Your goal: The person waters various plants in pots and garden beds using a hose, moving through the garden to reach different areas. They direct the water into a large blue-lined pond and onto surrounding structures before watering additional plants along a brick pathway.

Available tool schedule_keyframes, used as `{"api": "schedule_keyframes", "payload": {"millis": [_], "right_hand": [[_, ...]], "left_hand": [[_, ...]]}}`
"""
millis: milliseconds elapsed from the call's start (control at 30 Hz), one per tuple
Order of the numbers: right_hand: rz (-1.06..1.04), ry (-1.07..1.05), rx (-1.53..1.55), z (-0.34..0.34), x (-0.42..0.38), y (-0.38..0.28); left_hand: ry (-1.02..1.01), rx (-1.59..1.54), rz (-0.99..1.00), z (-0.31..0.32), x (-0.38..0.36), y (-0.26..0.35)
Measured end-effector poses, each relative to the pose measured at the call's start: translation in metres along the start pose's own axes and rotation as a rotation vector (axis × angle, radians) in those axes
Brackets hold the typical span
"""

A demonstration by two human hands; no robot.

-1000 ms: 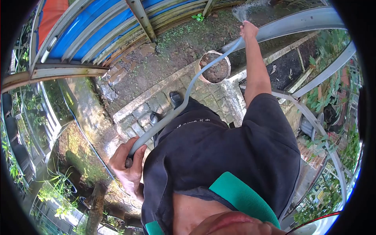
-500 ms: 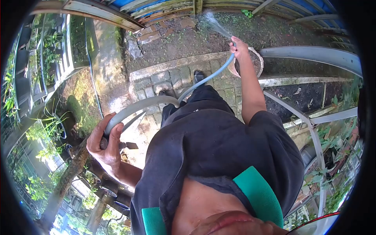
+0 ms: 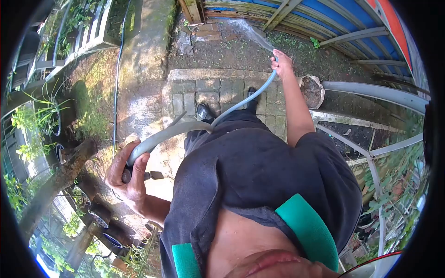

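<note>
In the head view, my right hand [image 3: 282, 64], with the arm stretched forward, is wrapped around the end of a grey-blue garden hose [image 3: 171, 133]. A spray of water [image 3: 252, 34] leaves that end towards the soil by the fence. The hose curves back past my waist to my left hand [image 3: 127, 173], closed around another stretch of it. The same hand also holds a dark rounded tool handle [image 3: 126, 175]; a short flat piece [image 3: 156, 175] sticks out past the fingers. A thin pointed blade [image 3: 178, 118] shows behind the hose. What tools these are I cannot tell.
My shoes [image 3: 204, 111] stand on paving blocks [image 3: 183, 103] edged by a kerb [image 3: 208, 74]. A blue-and-wood fence [image 3: 324, 28] rises ahead. A round planter [image 3: 313, 92] and metal rails [image 3: 375, 95] are at right; a tree trunk [image 3: 60, 183] and potted plants [image 3: 55, 111] at left.
The view has shifted, showing more of the fence at right. The spray now lands further left along the fence. Both hands keep their hold on the hose.
</note>
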State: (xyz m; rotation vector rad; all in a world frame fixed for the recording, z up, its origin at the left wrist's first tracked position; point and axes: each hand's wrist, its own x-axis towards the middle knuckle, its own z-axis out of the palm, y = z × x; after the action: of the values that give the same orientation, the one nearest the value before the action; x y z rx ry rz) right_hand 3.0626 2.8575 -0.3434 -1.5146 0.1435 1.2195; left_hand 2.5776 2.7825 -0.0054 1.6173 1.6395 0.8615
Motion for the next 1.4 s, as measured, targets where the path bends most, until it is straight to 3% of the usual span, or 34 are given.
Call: {"api": "schedule_keyframes", "payload": {"millis": [200, 433, 600, 633, 833, 1000, 1233, 1400], "right_hand": [[0.0, -0.065, -0.062, 0.079, -0.017, 0.043], [-0.049, -0.111, -0.15, 0.134, -0.053, 0.082], [-0.105, 0.054, -0.114, 0.133, -0.047, 0.089], [-0.116, 0.091, -0.106, 0.131, -0.042, 0.089], [-0.146, 0.236, -0.019, 0.113, -0.016, 0.08], [-0.104, 0.223, 0.063, 0.107, -0.003, 0.065], [-0.216, 0.498, 0.256, 0.085, 0.021, 0.034], [-0.001, 0.168, 0.207, 0.08, 0.031, 0.022]], "left_hand": [[0.075, 0.017, -0.077, -0.054, -0.011, -0.042], [0.048, 0.061, 0.009, -0.071, -0.009, -0.067], [-0.02, 0.074, 0.05, -0.065, 0.003, -0.07], [-0.041, 0.025, -0.064, -0.063, 0.007, -0.063], [-0.063, 0.086, -0.121, -0.049, 0.032, -0.04], [-0.126, 0.071, 0.016, -0.026, 0.071, -0.008], [-0.286, 0.163, 0.086, 0.005, 0.124, 0.03], [-0.291, 0.176, 0.118, 0.027, 0.145, 0.045]]}}
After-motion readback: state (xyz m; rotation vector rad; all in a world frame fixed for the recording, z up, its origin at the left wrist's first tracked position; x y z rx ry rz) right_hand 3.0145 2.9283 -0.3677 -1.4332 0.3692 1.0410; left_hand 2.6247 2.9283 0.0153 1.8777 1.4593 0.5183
